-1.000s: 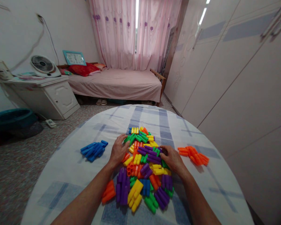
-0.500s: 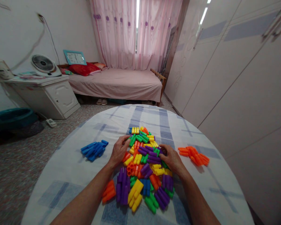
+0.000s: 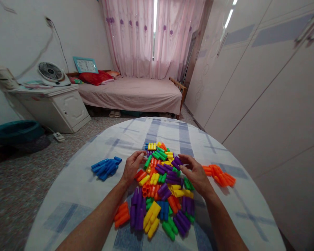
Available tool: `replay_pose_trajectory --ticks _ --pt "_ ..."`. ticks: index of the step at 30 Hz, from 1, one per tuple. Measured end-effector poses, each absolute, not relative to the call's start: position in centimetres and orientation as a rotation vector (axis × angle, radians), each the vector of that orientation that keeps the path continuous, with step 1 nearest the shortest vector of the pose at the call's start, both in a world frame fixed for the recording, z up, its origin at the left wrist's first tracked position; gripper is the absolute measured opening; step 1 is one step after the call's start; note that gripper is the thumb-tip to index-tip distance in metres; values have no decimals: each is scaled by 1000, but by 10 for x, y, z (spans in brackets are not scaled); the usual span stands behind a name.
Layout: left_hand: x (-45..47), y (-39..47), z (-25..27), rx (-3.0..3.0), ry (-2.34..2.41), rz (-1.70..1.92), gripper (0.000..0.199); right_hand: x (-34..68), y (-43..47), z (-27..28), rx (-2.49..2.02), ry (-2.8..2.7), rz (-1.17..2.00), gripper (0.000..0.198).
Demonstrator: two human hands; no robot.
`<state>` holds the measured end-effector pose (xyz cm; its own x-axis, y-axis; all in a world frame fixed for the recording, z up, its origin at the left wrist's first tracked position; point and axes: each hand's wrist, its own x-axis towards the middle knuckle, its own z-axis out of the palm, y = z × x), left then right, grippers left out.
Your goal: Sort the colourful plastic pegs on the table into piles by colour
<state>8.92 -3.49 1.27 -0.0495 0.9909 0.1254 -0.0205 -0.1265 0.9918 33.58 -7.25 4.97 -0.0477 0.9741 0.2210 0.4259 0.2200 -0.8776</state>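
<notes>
A heap of colourful plastic tube-shaped building pieces [image 3: 154, 179] lies on the table between my hands, in orange, yellow, green, purple and blue. My right hand [image 3: 197, 174] pinches a purple piece [image 3: 176, 162] between thumb and fingers at the heap's right side. At the upper left of the heap, my left hand [image 3: 133, 167] has its fingers curled, with the tips at a green piece [image 3: 148, 161] that it seems to grip. Blue pieces [image 3: 106, 168] form a separate pile left of my left hand. An orange pile [image 3: 219, 175] lies beyond my right hand.
A checked cloth covers the round table [image 3: 75, 195]. Past its far edge stands a bed [image 3: 131, 92] in front of pink curtains. A white cabinet [image 3: 70, 108] with a fan [image 3: 52, 73] is at left, and a tall wardrobe [image 3: 264, 90] lines the right.
My right hand has drawn back slightly rightward, and the purple piece now shows in its pinch. Near my left fingertips the green piece has turned and shifted down, uncovering purple pieces behind it.
</notes>
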Motion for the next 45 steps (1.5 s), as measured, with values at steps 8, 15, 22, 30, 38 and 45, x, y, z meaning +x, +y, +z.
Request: replay_pose_trajectory --ticks 8,15,22,30,38,45 --pt "97 -43 30 1418 1077 1245 31 315 -82 54 -1265 -1756 776 32" --pt "100 -47 35 2017 1053 1256 30 297 -88 58 -1196 -1735 756 29" --pt "112 -62 47 2120 976 1063 43 292 -91 62 -1136 -1730 732 28" --pt "91 -37 27 1738 1363 1185 38 322 -85 57 -1362 -2095 610 50" --pt "81 -26 -1 1666 1464 1205 42 315 -82 40 -1475 -2123 482 41" --pt "82 -27 1 1715 1439 1232 37 320 -77 46 -1462 -1796 505 25"
